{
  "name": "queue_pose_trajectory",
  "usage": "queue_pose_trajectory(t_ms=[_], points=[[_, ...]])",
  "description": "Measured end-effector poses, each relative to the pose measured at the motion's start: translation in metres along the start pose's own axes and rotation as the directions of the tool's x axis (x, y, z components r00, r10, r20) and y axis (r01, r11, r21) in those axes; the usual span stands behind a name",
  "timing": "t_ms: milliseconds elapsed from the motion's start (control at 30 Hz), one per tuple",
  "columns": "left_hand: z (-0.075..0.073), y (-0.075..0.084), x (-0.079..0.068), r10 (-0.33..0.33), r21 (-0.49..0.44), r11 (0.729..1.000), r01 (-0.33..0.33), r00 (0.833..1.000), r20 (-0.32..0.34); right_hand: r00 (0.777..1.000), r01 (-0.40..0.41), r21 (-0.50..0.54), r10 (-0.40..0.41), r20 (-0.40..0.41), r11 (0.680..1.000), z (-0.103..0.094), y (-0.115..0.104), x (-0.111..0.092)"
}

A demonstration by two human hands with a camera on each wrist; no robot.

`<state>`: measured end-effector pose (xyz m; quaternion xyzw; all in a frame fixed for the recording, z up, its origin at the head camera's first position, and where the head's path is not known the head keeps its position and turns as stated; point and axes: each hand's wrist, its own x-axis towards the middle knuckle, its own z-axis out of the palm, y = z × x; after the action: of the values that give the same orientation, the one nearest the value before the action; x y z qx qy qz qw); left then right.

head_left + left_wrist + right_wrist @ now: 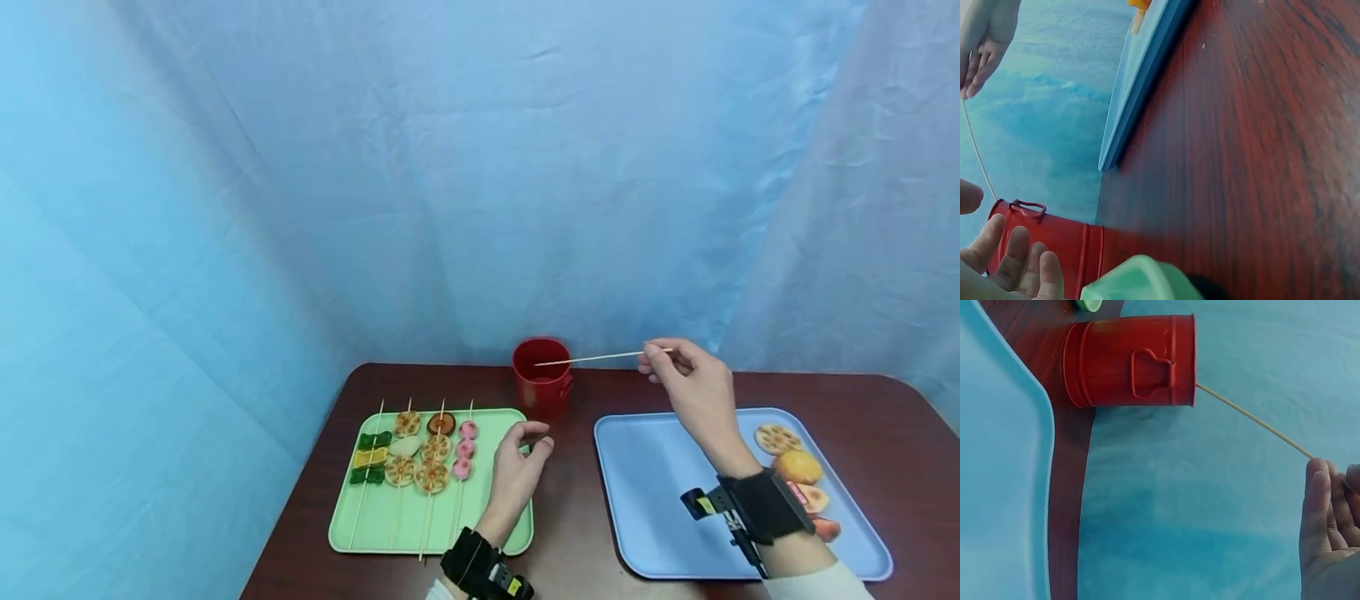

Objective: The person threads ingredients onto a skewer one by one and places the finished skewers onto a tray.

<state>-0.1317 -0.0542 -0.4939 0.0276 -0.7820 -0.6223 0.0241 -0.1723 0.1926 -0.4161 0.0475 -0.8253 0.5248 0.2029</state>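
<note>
My right hand (697, 396) pinches one end of a thin bare wooden skewer (600, 357). From there the skewer slants down to a red metal bucket (542, 392), its far end inside the mouth. The right wrist view shows the skewer passing over the rim of the bucket (1129, 362), near the side handle. My left hand (517, 471) holds nothing; its fingers are loosely bent over the right edge of a green tray (345, 521), just in front of the bucket.
Several loaded skewers lie on the green tray, among them pink balls (465, 450), lotus slices (432, 477) and green-and-yellow pieces (369, 458). A blue tray (652, 500) at right carries loose food pieces, including a lotus slice (777, 439). Blue cloth (480, 208) hangs behind the table.
</note>
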Motion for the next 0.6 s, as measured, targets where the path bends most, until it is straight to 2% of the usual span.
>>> queue_pose_trajectory(t_ms=[200,267,333,400,500,533,600], points=[[0.006,0.004,-0.001,-0.009,-0.053,0.999,0.011,0.999,0.037,0.995,-0.095,0.077,0.096,-0.010,0.993,-0.018,0.004,-0.029],[0.008,0.007,-0.001,-0.010,-0.087,0.996,0.016,0.998,0.066,0.988,-0.151,0.120,0.151,0.011,0.981,-0.021,0.005,-0.037],[0.010,0.009,-0.002,-0.003,-0.128,0.992,0.016,0.995,0.102,0.974,-0.227,0.194,0.223,0.041,0.954,-0.023,0.006,-0.044],[0.013,0.013,-0.001,-0.001,-0.174,0.984,0.025,0.991,0.136,0.953,-0.302,0.315,0.292,0.080,0.900,-0.023,0.008,-0.050],[0.018,0.020,0.000,0.000,-0.260,0.964,0.048,0.984,0.180,0.920,-0.386,0.492,0.363,0.145,0.780,-0.023,0.009,-0.057],[0.020,0.023,0.000,-0.004,-0.298,0.953,0.063,0.981,0.194,0.911,-0.405,0.535,0.377,0.167,0.741,-0.023,0.009,-0.059],[0.024,0.028,0.001,-0.014,-0.376,0.921,0.102,0.973,0.229,0.895,-0.437,0.573,0.395,0.205,0.693,-0.022,0.009,-0.063]])
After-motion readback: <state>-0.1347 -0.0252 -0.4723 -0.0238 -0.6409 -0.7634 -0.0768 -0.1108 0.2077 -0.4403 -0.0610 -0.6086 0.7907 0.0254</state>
